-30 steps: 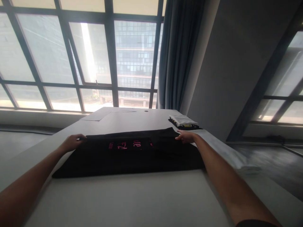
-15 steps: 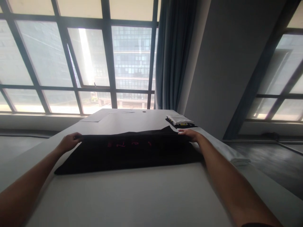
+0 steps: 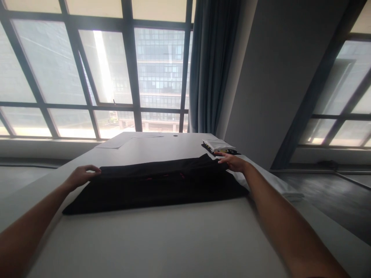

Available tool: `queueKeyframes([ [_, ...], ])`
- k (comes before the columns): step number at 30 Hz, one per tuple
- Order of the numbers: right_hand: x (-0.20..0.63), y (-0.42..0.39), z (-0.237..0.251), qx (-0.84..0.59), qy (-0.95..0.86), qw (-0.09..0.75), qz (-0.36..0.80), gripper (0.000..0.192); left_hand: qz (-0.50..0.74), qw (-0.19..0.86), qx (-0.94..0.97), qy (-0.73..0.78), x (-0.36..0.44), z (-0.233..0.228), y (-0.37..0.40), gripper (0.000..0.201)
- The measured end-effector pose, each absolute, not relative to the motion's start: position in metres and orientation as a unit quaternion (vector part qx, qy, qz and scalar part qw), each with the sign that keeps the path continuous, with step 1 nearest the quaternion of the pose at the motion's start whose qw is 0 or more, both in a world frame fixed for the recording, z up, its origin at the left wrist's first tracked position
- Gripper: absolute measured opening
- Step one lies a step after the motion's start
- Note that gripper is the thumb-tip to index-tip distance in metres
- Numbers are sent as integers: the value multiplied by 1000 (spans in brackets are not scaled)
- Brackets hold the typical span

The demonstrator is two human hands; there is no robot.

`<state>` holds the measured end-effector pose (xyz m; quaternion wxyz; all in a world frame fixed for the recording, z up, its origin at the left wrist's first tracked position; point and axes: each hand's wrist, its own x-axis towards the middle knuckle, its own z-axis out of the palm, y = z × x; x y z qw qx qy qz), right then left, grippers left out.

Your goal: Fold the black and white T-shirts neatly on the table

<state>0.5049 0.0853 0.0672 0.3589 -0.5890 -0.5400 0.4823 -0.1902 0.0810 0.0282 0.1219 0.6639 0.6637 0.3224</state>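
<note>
A black folded garment [image 3: 153, 189] with faint pinkish-red marks lies across the white table [image 3: 162, 243] in front of me. My left hand [image 3: 84, 175] pinches its far left corner between thumb and fingertips. At the far right corner is my right hand [image 3: 233, 162], its fingers spread, the lower ones touching or just above the fabric. Between the hands, the upper layer sags and looks rumpled toward the right. Part of the marks is hidden in a fold.
Behind my right hand sits a small stack of folded cloths [image 3: 218, 145], white on top and black below. White fabric [image 3: 278, 189] lies along the table's right side. Paper sheets [image 3: 116, 143] rest at the far left. Windows and a curtain [image 3: 210, 69] stand beyond.
The garment's raised far edge has dropped and flattened, covering much of the marks. My right hand's fingers have spread from their hold; my left still pinches its corner.
</note>
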Motion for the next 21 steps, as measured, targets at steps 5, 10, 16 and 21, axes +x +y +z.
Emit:
queueKeyframes([
  [5,510,84,66,-662,-512,284,467,47,340,128,630,686,-197,28,80,59],
  [10,505,81,61,-729,-552,145,378,50,265,69,670,690,-199,24,88,48],
  [16,457,71,77,-562,-771,59,294,51,215,38,705,675,-178,28,82,63],
  [21,406,55,71,-532,-816,-31,224,79,191,118,784,579,-153,28,77,58],
])
